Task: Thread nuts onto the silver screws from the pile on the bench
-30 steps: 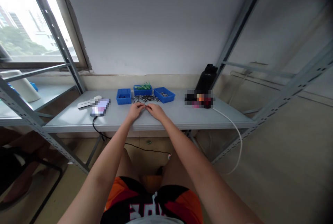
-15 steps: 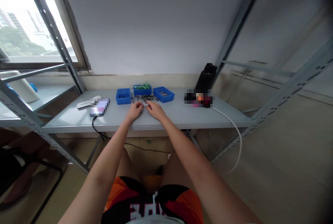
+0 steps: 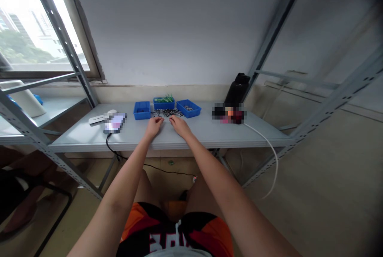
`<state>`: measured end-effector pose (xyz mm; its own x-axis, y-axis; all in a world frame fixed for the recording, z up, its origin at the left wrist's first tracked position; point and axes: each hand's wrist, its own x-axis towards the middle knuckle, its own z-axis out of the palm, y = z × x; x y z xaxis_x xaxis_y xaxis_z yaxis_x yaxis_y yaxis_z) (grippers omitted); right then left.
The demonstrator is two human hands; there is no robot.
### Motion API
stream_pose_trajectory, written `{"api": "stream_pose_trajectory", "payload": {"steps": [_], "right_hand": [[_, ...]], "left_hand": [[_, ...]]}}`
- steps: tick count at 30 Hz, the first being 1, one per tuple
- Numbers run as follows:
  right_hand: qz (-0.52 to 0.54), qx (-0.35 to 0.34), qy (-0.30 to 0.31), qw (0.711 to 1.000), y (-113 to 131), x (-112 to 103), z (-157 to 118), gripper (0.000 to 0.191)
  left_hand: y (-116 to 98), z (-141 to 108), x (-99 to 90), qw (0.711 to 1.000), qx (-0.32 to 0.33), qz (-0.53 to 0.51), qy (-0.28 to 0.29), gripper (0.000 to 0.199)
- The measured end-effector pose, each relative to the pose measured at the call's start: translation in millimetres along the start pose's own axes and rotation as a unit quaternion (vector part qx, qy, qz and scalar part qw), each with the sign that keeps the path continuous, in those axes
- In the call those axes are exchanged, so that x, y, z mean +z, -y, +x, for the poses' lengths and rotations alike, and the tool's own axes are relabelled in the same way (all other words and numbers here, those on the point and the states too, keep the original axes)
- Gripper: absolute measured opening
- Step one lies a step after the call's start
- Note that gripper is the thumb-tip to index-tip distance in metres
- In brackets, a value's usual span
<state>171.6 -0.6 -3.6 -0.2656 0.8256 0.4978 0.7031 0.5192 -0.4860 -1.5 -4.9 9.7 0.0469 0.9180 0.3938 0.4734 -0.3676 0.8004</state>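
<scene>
My left hand [image 3: 154, 126] rests at the near side of a pile of small black and silver pieces [image 3: 168, 112], its fingers pinched together. A short gap to the right, my right hand [image 3: 179, 126] is also closed in a pinch. Whatever lies between the fingertips of either hand is too small to make out. Behind the pile stands a blue tray [image 3: 163, 106] with green slender pieces [image 3: 165, 98]. A second blue tray [image 3: 141, 116] with dark contents is to the left, and a third blue tray [image 3: 196, 112] with small silvery pieces is to the right.
A phone [image 3: 115, 122] with a black cable lies on the grey shelf table [image 3: 206, 135] at left. At right stand a black bottle [image 3: 237, 89] and a blurred-out bundle [image 3: 229, 113] with a white cable [image 3: 273, 157]. Metal uprights frame both ends.
My hands have drawn slightly apart, so the gap between their fingertips is wider. The trays and the pile look the same.
</scene>
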Motion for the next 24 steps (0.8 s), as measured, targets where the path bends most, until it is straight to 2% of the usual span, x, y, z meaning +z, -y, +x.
{"api": "stream_pose_trajectory", "payload": {"steps": [17, 24], "right_hand": [[0.0, 0.021, -0.018, 1.0, -1.4, 0.4, 0.2, 0.023], [0.031, -0.043, -0.021, 0.998, 0.9, -2.4, -1.6, 0.025]], "left_hand": [[4.0, 0.5, 1.0, 0.999, -0.007, -0.031, -0.011, 0.023], [2.5, 0.5, 0.0, 0.999, -0.016, -0.027, -0.012, 0.022]]}}
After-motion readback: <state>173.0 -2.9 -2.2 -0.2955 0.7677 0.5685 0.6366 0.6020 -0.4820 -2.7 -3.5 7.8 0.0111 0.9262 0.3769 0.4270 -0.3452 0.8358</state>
